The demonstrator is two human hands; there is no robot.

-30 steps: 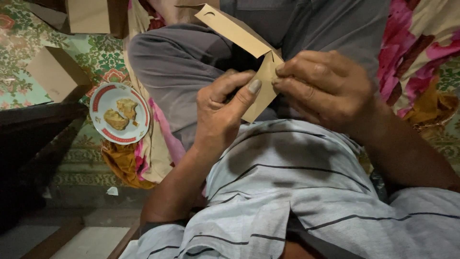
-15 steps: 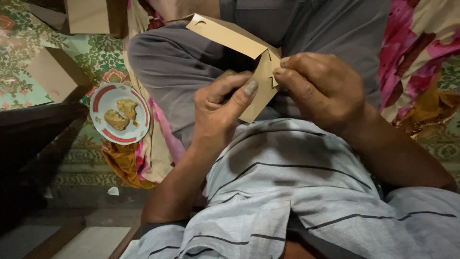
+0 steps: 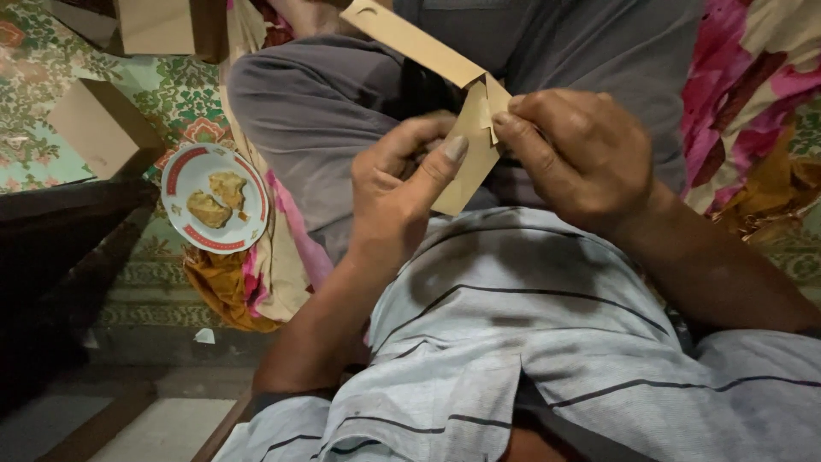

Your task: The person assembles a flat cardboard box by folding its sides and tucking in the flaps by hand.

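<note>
A flat brown cardboard piece (image 3: 428, 47), partly folded, is held over my lap. My left hand (image 3: 402, 192) grips its lower folded part, thumb pressed against the face near the fold. My right hand (image 3: 577, 154) pinches the small flap at the fold with thumb and fingertips. The long panel of the cardboard sticks out up and to the left, with a small cut-out near its far end. Below the hands lie my grey trousers and my striped light shirt.
A white plate with a red rim (image 3: 214, 210) holding two pieces of food sits on the patterned green mat at left. Folded brown boxes (image 3: 103, 128) lie further left and at the top. Pink floral cloth (image 3: 753, 85) is at right. Dark wooden furniture (image 3: 51, 274) stands at lower left.
The cardboard's long panel has tilted slightly, and my right fingers have shifted on the flap at the fold. My left thumb stays pressed on the cardboard.
</note>
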